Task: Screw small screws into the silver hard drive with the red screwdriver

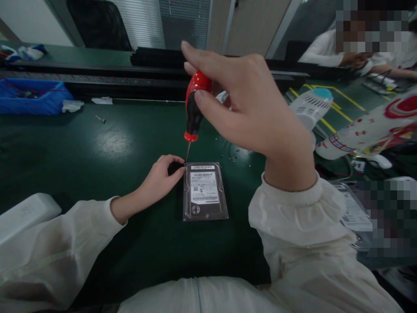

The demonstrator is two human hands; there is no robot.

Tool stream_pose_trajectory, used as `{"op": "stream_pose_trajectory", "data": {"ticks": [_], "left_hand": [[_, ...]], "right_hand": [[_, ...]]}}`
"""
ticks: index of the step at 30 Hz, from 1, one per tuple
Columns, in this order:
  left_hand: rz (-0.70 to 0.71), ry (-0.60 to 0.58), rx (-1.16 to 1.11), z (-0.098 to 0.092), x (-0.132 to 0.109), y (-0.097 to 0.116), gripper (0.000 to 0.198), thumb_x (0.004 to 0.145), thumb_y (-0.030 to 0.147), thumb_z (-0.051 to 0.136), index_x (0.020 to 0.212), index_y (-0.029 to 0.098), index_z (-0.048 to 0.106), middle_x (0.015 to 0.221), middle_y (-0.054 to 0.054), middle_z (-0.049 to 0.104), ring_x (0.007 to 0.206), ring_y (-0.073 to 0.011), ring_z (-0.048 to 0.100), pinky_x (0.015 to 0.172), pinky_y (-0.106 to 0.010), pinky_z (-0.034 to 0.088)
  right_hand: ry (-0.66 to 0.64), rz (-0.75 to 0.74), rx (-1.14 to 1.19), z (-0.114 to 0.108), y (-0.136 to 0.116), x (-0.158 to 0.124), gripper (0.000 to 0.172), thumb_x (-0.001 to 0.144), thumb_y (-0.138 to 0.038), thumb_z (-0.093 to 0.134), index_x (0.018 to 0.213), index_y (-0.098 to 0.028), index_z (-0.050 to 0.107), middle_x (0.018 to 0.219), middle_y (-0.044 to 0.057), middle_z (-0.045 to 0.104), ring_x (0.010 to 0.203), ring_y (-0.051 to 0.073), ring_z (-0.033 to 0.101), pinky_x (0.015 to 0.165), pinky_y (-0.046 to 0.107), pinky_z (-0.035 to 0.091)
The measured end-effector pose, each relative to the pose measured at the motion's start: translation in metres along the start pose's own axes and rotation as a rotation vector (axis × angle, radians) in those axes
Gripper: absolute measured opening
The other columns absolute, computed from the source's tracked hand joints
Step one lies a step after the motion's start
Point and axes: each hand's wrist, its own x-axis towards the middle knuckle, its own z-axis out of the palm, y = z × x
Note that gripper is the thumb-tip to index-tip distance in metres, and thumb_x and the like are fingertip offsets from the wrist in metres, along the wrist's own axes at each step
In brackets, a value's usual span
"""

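Observation:
A hard drive [221, 208] lies label up on the green bench in front of me. My right hand [241, 100] is wrapped around the red and black handle of a screwdriver [194, 108], held nearly upright. Its thin shaft runs down to the drive's far left corner; the tip's exact seat there is too small to make out. At that same corner, the thumb and forefinger of my left hand [163, 176] close in against the drive's edge, beside the shaft. Several tiny screws [237, 151] are scattered just beyond the drive to the right.
A blue bin [35, 98] stands at the far left, with paper scraps nearby. A white box [31, 213] sits by my left sleeve. On the right are a white vented device [311, 106], a patterned bottle [355, 130] and another drive [353, 208]. A co-worker's sleeve [322, 50] shows beyond.

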Motion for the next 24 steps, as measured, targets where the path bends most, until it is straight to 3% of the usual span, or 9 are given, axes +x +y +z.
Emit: {"op": "stream_pose_trajectory", "data": {"ticks": [5,10,15,20,24], "left_hand": [[0.011,0.008,-0.014,0.0009,0.0003,-0.0003,0.033,0.092,0.045,0.063,0.110,0.019,0.072,0.110,-0.008,0.070,0.104,-0.0270,0.066,0.096,-0.047,0.054],[0.005,0.007,-0.006,0.0002,0.0003,-0.0001,0.033,0.092,0.045,0.063,0.111,0.019,0.072,0.110,-0.008,0.070,0.104,-0.0269,0.065,0.095,-0.046,0.054],[-0.013,-0.002,-0.006,0.0001,0.0005,-0.0011,0.034,0.092,0.046,0.063,0.111,0.019,0.072,0.112,-0.008,0.070,0.106,-0.0276,0.065,0.097,-0.048,0.053],[-0.008,-0.013,-0.005,0.0002,0.0003,-0.0017,0.033,0.093,0.045,0.062,0.113,0.020,0.071,0.114,-0.008,0.070,0.108,-0.0275,0.065,0.098,-0.048,0.053],[0.002,0.000,0.004,0.0000,0.0003,0.0013,0.033,0.092,0.045,0.061,0.110,0.019,0.071,0.111,-0.009,0.071,0.105,-0.0274,0.066,0.098,-0.047,0.054]], "right_hand": [[0.005,0.014,-0.007,-0.0038,-0.0012,0.0012,0.051,0.103,-0.046,0.048,0.139,-0.013,0.065,0.128,0.008,0.074,0.099,0.019,0.074,0.099,0.033,0.054],[-0.023,0.020,0.021,-0.0029,-0.0016,0.0001,0.054,0.103,-0.032,0.047,0.152,-0.010,0.051,0.140,0.009,0.069,0.103,0.016,0.073,0.095,0.028,0.054],[0.012,0.013,-0.010,-0.0047,-0.0015,-0.0003,0.053,0.103,-0.049,0.050,0.135,-0.010,0.068,0.119,0.008,0.077,0.091,0.017,0.072,0.097,0.033,0.054],[0.008,0.005,-0.005,-0.0008,0.0022,0.0019,0.047,0.104,-0.035,0.039,0.140,-0.013,0.062,0.116,0.005,0.077,0.091,0.013,0.071,0.093,0.030,0.054],[0.050,-0.015,0.001,0.0020,0.0052,0.0033,0.043,0.100,-0.044,0.050,0.126,-0.015,0.069,0.112,0.005,0.077,0.087,0.014,0.070,0.097,0.033,0.055]]}}
